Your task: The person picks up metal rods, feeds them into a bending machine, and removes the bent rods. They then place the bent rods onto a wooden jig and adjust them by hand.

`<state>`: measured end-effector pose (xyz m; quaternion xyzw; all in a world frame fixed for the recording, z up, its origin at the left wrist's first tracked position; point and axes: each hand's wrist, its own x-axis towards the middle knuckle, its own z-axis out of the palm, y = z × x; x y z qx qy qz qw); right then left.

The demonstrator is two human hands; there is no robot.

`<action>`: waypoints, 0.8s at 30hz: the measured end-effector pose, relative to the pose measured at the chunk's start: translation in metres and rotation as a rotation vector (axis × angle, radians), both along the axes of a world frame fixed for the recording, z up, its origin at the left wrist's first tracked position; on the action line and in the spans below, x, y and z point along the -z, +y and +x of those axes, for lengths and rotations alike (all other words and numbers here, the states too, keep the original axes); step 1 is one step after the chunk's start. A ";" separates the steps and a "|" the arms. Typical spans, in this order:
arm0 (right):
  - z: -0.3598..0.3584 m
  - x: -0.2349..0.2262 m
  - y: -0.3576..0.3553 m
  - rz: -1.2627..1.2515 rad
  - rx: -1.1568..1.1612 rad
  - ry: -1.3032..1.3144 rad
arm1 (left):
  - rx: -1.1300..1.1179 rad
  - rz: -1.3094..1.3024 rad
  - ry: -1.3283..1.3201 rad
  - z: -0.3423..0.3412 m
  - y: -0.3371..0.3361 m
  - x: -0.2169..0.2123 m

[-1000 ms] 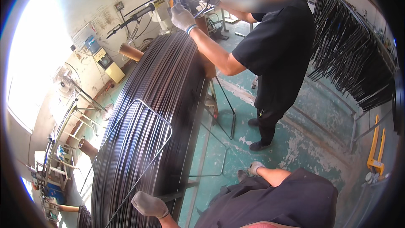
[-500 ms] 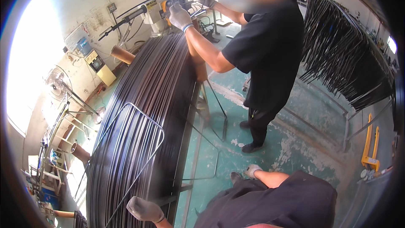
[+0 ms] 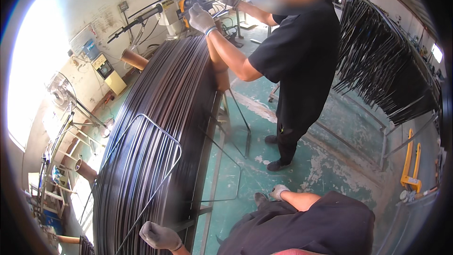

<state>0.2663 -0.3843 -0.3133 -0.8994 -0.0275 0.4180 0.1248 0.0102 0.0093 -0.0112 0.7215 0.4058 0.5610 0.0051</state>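
Note:
My left hand [image 3: 158,235], in a grey glove, sits at the near end of a long bundle of dark steel wires [image 3: 163,127]. Its fingers are curled, and I cannot tell whether they grip a wire. A bent wire frame [image 3: 160,138] lies on top of the bundle just beyond that hand. My right hand [image 3: 278,191], also gloved, hangs beside my thigh with fingers curled and nothing in it. Across the bundle a person in black stands with both gloved hands [image 3: 202,18] on an orange and grey machine [image 3: 181,5] at the bundle's far end.
A metal stand [image 3: 225,127] carries the bundle over the green floor. Racks of dark bent wires [image 3: 387,71] hang at the right. A yellow tool [image 3: 409,163] leans at the far right. At the left are a fan [image 3: 60,90], cardboard tubes [image 3: 134,59] and a yellow box [image 3: 109,74].
The view has dipped and swung a little, so the other person fills more of it. Their hands stay at the machine. My left hand slid slightly nearer; my right hand barely moved.

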 end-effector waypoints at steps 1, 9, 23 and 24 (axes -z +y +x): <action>0.001 -0.002 0.002 -0.001 0.014 0.026 | 0.001 0.002 0.001 0.000 0.000 0.000; 0.000 -0.003 0.005 0.009 0.053 0.055 | -0.012 0.038 0.048 -0.005 0.005 0.003; -0.060 -0.055 -0.069 0.194 0.398 -0.231 | 0.126 0.170 0.066 -0.023 0.015 0.006; -0.072 -0.049 -0.089 0.201 0.399 -0.307 | 0.092 0.202 0.124 -0.024 0.010 0.001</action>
